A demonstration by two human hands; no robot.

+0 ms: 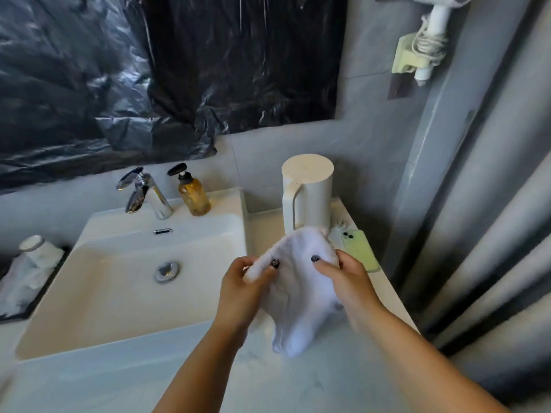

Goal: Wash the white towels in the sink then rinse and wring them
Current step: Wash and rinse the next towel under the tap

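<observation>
Both hands met at lower centre-right of frame, over the worktop (298, 380) just right of the sink (125, 281). White towel (298, 296) held up between them, its lower half hanging loose toward the worktop. Left hand (244, 287) pinched the rolled upper edge, thumb on the near face; right hand (348, 281) gripped the right side, fingers (323, 265) curled into the cloth. No open hand on either side.

Sink basin appeared dry, faucet (143, 192) at upper left of the basin not running, so judged the wash not yet begun.

Handling, judged: towel small, soft, limp, light while dry; folds wherever unsupported. It should get heavier and droop once soaked, though terry is unlikely to slip. Best taken by a bunched edge or both ends, which also suits twisting to wring.

Amber soap bottle (193, 195) beside the faucet; white kettle (307, 198) and green phone (357, 248) behind the towel, near enough to catch drips.
</observation>
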